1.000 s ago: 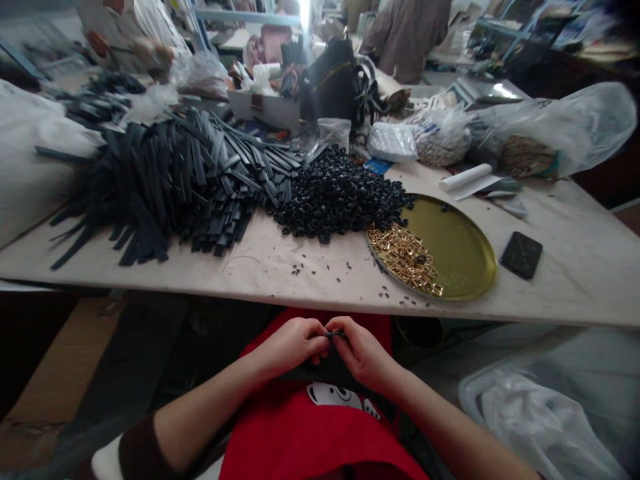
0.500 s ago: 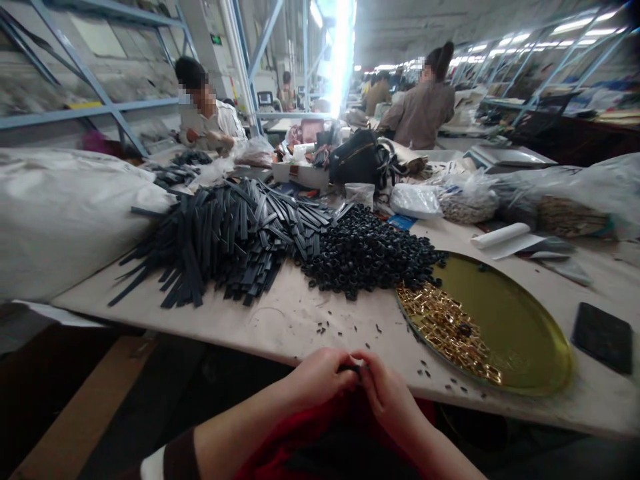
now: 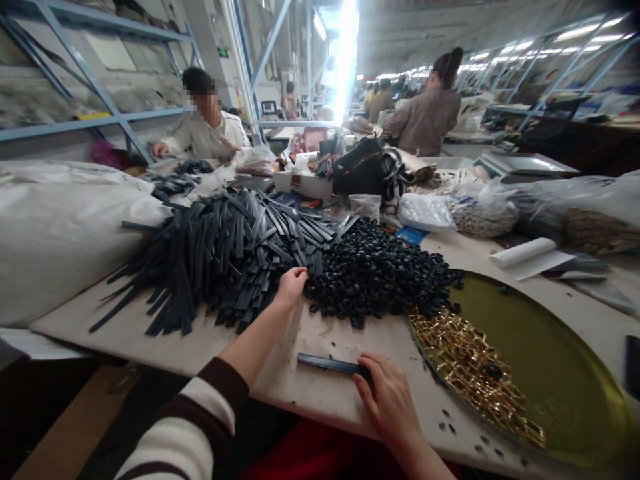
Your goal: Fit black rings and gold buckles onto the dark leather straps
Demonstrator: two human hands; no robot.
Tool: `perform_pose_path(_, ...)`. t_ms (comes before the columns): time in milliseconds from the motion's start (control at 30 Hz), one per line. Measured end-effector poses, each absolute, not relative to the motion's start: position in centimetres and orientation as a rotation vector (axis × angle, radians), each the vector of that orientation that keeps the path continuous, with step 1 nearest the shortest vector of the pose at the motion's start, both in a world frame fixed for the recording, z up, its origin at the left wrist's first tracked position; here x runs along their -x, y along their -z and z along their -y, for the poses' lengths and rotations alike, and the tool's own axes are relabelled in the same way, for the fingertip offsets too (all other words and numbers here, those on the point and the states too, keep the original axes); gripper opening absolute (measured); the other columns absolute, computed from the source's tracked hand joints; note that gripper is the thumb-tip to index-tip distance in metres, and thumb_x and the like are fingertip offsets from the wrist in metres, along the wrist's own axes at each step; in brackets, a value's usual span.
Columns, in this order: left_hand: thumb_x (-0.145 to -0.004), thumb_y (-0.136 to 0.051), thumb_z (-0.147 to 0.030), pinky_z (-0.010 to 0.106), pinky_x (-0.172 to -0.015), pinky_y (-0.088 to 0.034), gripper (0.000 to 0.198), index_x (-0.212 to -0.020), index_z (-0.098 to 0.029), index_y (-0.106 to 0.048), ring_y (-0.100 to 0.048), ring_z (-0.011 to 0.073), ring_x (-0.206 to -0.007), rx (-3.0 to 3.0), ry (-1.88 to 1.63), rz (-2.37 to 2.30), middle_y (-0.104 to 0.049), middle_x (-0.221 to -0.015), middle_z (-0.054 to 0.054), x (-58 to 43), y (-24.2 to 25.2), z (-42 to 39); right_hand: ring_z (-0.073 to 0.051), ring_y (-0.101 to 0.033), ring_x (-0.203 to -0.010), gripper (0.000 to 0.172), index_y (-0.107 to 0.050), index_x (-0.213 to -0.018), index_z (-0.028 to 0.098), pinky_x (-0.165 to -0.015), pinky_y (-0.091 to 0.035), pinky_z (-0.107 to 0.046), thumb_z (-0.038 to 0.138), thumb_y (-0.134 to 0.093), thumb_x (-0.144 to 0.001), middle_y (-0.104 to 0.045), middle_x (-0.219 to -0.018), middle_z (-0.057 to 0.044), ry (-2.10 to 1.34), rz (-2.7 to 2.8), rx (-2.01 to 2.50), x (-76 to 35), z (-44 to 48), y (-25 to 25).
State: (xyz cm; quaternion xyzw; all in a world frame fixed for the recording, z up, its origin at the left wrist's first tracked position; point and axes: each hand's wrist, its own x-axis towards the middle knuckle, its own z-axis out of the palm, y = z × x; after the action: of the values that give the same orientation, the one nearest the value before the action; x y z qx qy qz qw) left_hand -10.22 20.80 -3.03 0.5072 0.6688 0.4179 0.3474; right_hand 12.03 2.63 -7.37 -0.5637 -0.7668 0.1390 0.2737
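My right hand holds one end of a dark strap strip, its other end pointing left just above or on the table's front part. Stretched forward, my left hand has its fingers pressed together; whatever is between them is hidden. It is at the border of a heap of long black strips and a heap of small black loops. To the right, a round gold-coloured tray carries a pile of gold metal buckles, with a few black loops among them.
A big white sack flanks the strips on the left. Behind the heaps are a black bag, a white box and plastic-wrapped bundles. A co-worker is at the back left. Small black scraps dot the table edge.
My hands, together at the table edge before, are now apart. The left has gone forward to the heaps; the right has a long strip in it. The view has shifted slightly.
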Motion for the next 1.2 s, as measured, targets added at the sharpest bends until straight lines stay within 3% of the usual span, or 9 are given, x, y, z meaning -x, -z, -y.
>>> perform_pose_path(133,-0.074,-0.051,-0.037,0.024,-0.071,-0.044,0.029,-0.087,-0.011,-0.055,-0.057,0.0138,-0.075,-1.267,-1.220,-1.699,-0.061,-0.082,0.005,10.1,1.5,-15.7,-0.025,-0.051,-0.102,0.023,-0.053,-0.103,0.019,-0.089,-0.039,-0.045,0.031,-0.047,-0.084,-0.058,-0.109,-0.011,-0.408,1.985,1.511,-12.0,-2.4,7.0)
perform_pose_path(267,-0.072,-0.056,-0.031,0.024,-0.071,-0.046,0.031,-0.096,-0.015,-0.046,-0.057,0.0132,-0.078,-1.289,-1.153,-1.516,-0.059,-0.085,0.002,8.7,-0.3,-6.3,-0.025,-0.051,-0.099,0.025,-0.054,-0.101,0.018,-0.086,-0.040,-0.043,0.034,-0.043,-0.085,-0.057,-0.104,-0.012,-0.479,1.775,1.452,-12.3,-1.7,5.8)
perform_pose_path(367,-0.076,-0.052,-0.024,0.025,-0.068,-0.045,0.034,-0.108,-0.016,-0.045,-0.056,0.0132,-0.073,-1.409,-0.843,-1.390,-0.059,-0.081,0.001,7.3,-1.2,0.3,-0.019,-0.055,-0.072,0.032,-0.052,-0.100,0.018,-0.066,-0.044,-0.033,0.042,-0.036,-0.087,-0.057,-0.075,-0.004,-0.869,1.551,1.400,-12.5,-1.2,4.1)
perform_pose_path(467,-0.074,-0.050,-0.016,0.026,-0.071,-0.044,0.030,-0.103,-0.017,-0.055,-0.057,0.0147,-0.076,-1.495,-0.509,-1.211,-0.062,-0.085,0.003,6.3,-1.7,4.2,-0.011,-0.038,-0.044,0.036,-0.049,-0.093,0.018,-0.042,-0.030,-0.024,0.051,-0.041,-0.081,-0.038,-0.053,0.006,-1.287,1.232,1.335,-12.4,-0.6,2.2)
perform_pose_path(567,-0.073,-0.050,-0.015,0.025,-0.071,-0.045,0.034,-0.107,-0.016,-0.053,-0.058,0.0142,-0.077,-1.344,-0.454,-1.066,-0.062,-0.087,0.004,5.3,-1.9,5.0,-0.007,-0.026,-0.040,0.034,-0.045,-0.081,0.019,-0.040,-0.020,-0.021,0.052,-0.051,-0.075,-0.029,-0.050,0.010,-1.513,1.117,1.277,-11.8,0.5,0.9)
perform_pose_path(667,-0.078,-0.049,-0.022,0.019,-0.056,-0.044,0.027,-0.103,-0.014,-0.050,-0.059,0.0099,-0.064,-0.962,-0.522,-1.007,-0.060,-0.078,0.003,4.1,-1.8,4.3,-0.007,-0.030,-0.041,0.035,-0.044,-0.077,0.019,-0.041,-0.024,-0.021,0.054,-0.050,-0.074,-0.034,-0.050,0.009,-1.672,1.207,1.240,-11.4,1.3,0.7)
perform_pose_path(800,-0.077,-0.049,-0.016,0.013,-0.048,-0.042,0.021,-0.098,-0.014,-0.050,-0.056,0.0052,-0.055,-0.554,-0.606,-1.025,-0.060,-0.075,0.002,3.3,-1.4,3.1,-0.012,-0.045,-0.051,0.035,-0.050,-0.083,0.018,-0.050,-0.035,-0.024,0.050,-0.036,-0.084,-0.047,-0.057,0.003,-1.331,1.491,1.385,-12.3,-0.6,1.8)
perform_pose_path(967,-0.074,-0.050,-0.012,0.011,-0.045,-0.042,0.031,-0.105,-0.014,-0.049,-0.057,0.0052,-0.056,-0.389,-0.641,-1.022,-0.062,-0.079,0.003,4.0,-1.2,1.9,-0.017,-0.055,-0.078,0.022,-0.058,-0.098,0.018,-0.069,-0.039,-0.028,0.025,-0.041,-0.085,-0.059,-0.093,-0.007,-0.565,2.041,1.588,-13.5,-6.1,3.1)
perform_pose_path(1200,-0.074,-0.050,-0.010,0.011,-0.044,-0.041,0.030,-0.103,-0.012,-0.050,-0.057,0.0054,-0.055,-0.286,-0.628,-1.024,-0.062,-0.076,0.004,4.9,-0.5,-0.1,-0.019,-0.055,-0.075,0.018,-0.059,-0.094,0.018,-0.061,-0.034,-0.028,0.027,-0.046,-0.085,-0.058,-0.091,-0.009,-0.182,2.429,1.733,-12.6,-9.8,4.0)
